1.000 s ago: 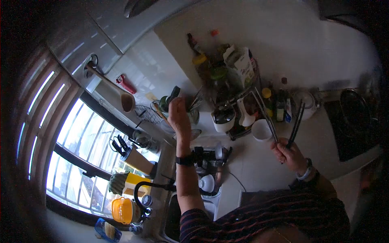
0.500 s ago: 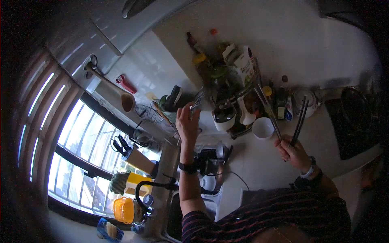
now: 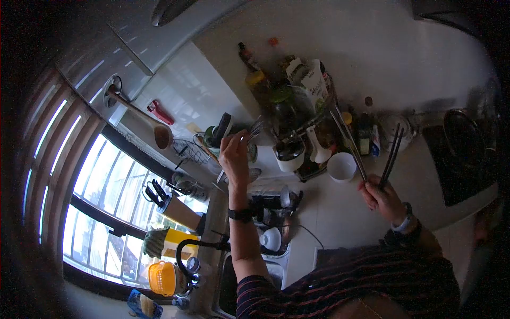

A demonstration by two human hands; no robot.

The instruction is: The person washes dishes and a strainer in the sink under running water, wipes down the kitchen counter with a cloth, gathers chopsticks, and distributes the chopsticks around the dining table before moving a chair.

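My left hand (image 3: 235, 159) is raised and closed round a metal fork (image 3: 256, 127), its tines pointing up past my fingers. Whether there is more than one fork is blurred. Just behind that hand stands a utensil holder (image 3: 211, 137) with handles sticking up. In my right hand (image 3: 381, 198), several long chopsticks (image 3: 394, 154) are gripped, splayed in two groups. One group leans left beside a white bowl (image 3: 342, 167), the dark group points up. A white cup (image 3: 290, 161) with dark utensils sits between my hands, next to a white spoon (image 3: 320, 151).
Bottles and packets crowd a rack (image 3: 297, 101) against the wall. A black faucet (image 3: 202, 242) rises over the sink (image 3: 228, 287) at lower left. A knife block (image 3: 180, 211) and an orange basket (image 3: 162, 278) stand by the window. At right lies a dark hob (image 3: 451, 175).
My left hand has shifted left with the fork, nearer the utensil holder. The right hand keeps its hold on the chopsticks and has barely moved. The whole view has shifted slightly.
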